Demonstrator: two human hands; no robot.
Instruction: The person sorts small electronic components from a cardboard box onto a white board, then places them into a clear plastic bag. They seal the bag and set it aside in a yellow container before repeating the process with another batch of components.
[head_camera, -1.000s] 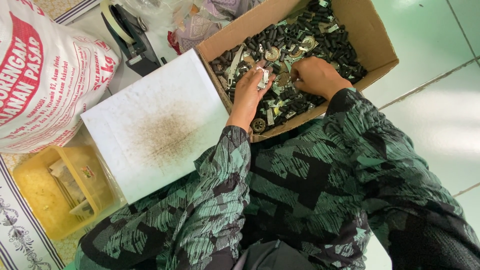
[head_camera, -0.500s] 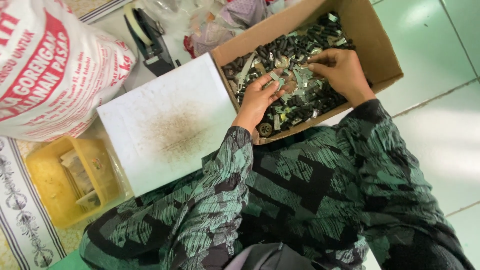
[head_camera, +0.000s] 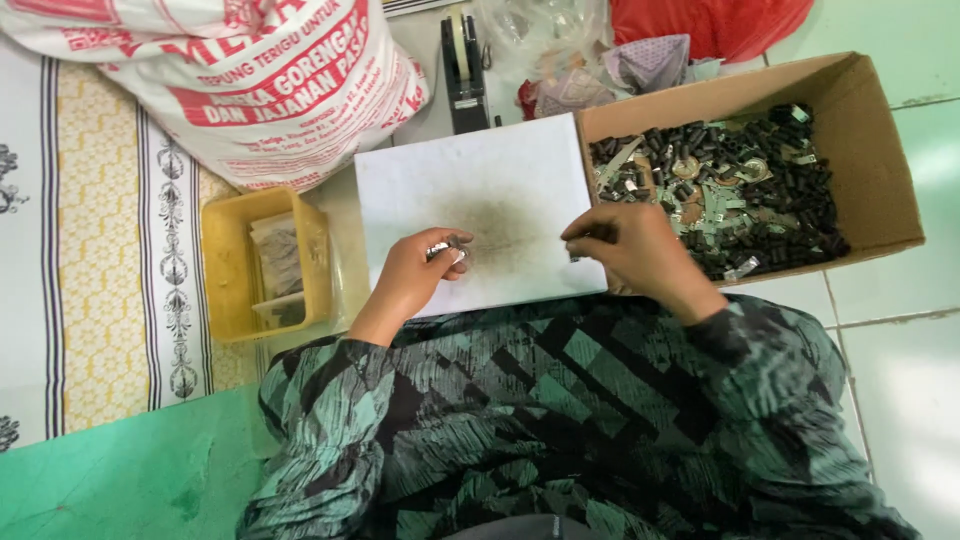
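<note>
Your cardboard box (head_camera: 880, 150) on the right holds a heap of small dark and silvery metal parts (head_camera: 730, 195), and the yellow tray (head_camera: 225, 270) on the left holds a few small clear packets. Between them lies the white board (head_camera: 470, 190), smudged dark in the middle. Your left hand (head_camera: 415, 275) rests over its lower edge, fingers (head_camera: 455, 262) pinched on a small shiny metal piece (head_camera: 440, 249). Your right hand (head_camera: 625, 250) sits at the board's right edge beside the box, fingers curled shut (what they grip is too small to tell). A big white sack (head_camera: 250, 80) with red lettering lies upper left, a black tape dispenser (head_camera: 465, 70) beside it
</note>
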